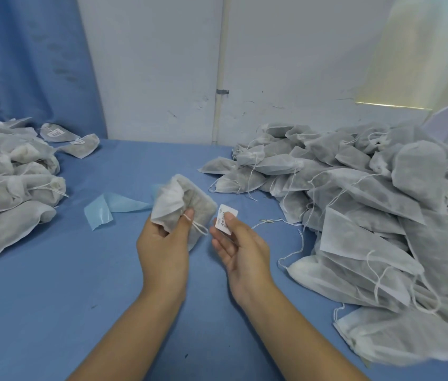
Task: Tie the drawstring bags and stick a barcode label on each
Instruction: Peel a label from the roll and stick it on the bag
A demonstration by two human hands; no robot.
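Fingers of my left hand (162,243) curl round the gathered neck of a drawstring bag (198,200) held up at frame centre, its white cord hanging by my thumb. My right hand (240,243), just beside it, pinches a barcode label (226,220) between thumb and forefinger with the other fingers loose; label and bag are near but apart. Blue table (52,298) shows from centre down to the bottom edge, hemmed by a big heap of bags (368,202) filling the right side, a smaller pile (11,174) at the left edge with a few labels showing, and a pale blue strip (112,210) lying left of my bag.
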